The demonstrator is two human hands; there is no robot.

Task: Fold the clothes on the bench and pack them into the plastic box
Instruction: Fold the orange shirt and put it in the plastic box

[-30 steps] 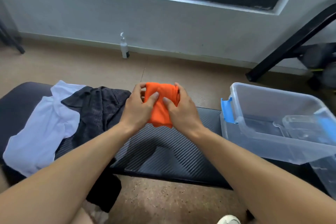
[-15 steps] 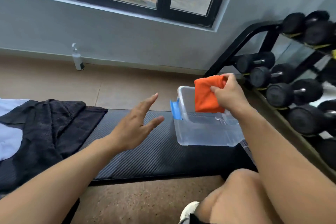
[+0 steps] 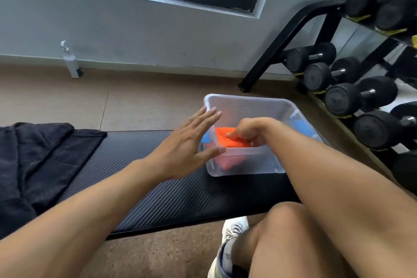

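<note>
Half a second earlier the right hand [image 3: 247, 134] had held the folded orange cloth [image 3: 228, 139] above the plastic box [image 3: 243, 102]; now it had gone down inside, fingers curled on the cloth and pressing it toward the bottom, so the cloth lay within the box walls at the right end of the worktop [image 3: 144, 178]. The left hand [image 3: 187, 144], empty with fingers straight and spread, had moved up beside the box's near-left corner, its thumb across the rim. That probably finished packing this piece, leaving the dark garment [image 3: 42, 160] on the worktop's left unfolded.
</note>
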